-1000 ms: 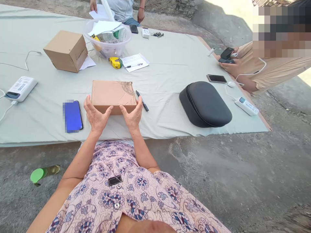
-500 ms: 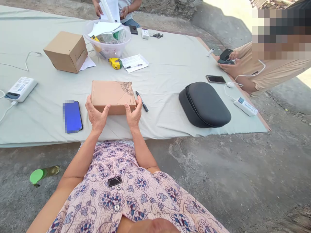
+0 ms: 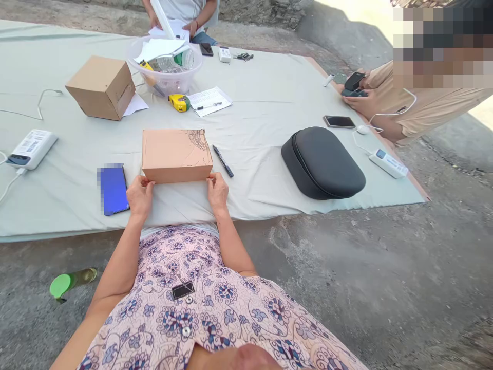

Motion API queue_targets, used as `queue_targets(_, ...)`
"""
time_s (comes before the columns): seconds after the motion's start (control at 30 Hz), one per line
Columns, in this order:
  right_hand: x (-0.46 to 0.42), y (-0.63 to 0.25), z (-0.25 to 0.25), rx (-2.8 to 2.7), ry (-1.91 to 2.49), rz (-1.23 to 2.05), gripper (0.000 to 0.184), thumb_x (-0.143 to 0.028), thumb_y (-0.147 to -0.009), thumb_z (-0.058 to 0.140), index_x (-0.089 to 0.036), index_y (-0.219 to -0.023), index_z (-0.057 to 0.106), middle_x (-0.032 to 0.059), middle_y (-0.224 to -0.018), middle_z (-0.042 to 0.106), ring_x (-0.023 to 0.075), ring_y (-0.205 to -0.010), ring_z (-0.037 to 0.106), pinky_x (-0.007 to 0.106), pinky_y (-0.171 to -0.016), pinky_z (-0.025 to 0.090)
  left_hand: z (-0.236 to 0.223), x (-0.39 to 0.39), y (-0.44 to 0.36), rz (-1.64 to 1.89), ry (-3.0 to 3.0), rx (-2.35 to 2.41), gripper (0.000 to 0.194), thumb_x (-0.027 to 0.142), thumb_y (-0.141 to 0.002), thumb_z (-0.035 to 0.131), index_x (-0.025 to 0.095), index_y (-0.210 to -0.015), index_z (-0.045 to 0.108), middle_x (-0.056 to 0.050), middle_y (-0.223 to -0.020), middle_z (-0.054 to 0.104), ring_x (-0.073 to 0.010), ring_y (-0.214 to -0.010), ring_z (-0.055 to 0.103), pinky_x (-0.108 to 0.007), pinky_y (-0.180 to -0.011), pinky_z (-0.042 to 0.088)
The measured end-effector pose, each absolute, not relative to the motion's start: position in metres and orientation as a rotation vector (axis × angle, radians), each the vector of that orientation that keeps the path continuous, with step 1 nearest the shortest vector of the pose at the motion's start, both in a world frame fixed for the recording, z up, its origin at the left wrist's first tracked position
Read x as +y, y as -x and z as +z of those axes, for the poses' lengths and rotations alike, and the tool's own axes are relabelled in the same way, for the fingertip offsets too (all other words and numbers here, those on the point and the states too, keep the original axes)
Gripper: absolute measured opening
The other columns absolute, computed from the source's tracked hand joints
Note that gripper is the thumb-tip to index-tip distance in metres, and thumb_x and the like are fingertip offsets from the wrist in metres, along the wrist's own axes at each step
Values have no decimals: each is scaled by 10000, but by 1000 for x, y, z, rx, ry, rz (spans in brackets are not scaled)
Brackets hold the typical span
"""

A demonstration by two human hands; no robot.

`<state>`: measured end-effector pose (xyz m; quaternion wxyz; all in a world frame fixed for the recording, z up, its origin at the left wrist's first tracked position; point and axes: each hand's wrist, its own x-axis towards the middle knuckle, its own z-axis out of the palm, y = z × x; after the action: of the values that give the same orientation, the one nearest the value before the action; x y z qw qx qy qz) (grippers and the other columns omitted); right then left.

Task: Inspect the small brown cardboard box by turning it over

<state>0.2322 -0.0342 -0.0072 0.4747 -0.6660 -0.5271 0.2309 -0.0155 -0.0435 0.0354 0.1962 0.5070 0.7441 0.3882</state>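
Observation:
A small cardboard box (image 3: 175,151) with black scribbles on its top right corner lies on the cloth-covered table in front of me. My left hand (image 3: 140,196) is closed at the box's near left bottom corner, thumb and fingers pinching there. At the near right bottom corner, my right hand (image 3: 217,190) pinches in the same way. A black marker (image 3: 223,161) lies just right of the box. Left of my left hand is a phone (image 3: 114,189) with a blue screen.
Behind stand a larger cardboard box (image 3: 100,87) and a filled plastic basin (image 3: 165,79), near a yellow tape measure (image 3: 179,103) and a notepad (image 3: 211,100). A black case (image 3: 324,163) sits to the right. Two people are at the table. A green-lidded bottle (image 3: 73,283) is on the ground.
Both hands have slid from the box's sides and top edge down to its near bottom corners, the fingers drawing together. The view has shifted slightly; the box stays on the table.

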Motion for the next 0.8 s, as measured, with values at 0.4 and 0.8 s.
queue_targets(0.4,-34,-227,-9,-1342,1688,517,144,-263,-886,490,-204,-976,585,59,-991,714,182,-756,613,320,-792,477,21,-40,14,1069,-1487,2131,180,374,-810,567,240,-918,515,-34,-814,643,-263,-877,646,-388,-839,483)
queue_targets(0.8,-34,-225,-9,-1346,1676,493,155,-284,-880,496,-209,-976,592,44,-975,711,178,-734,612,318,-776,482,18,-44,21,1082,-1572,2045,153,324,-815,538,228,-932,518,-34,-812,608,-235,-787,611,-391,-826,483)
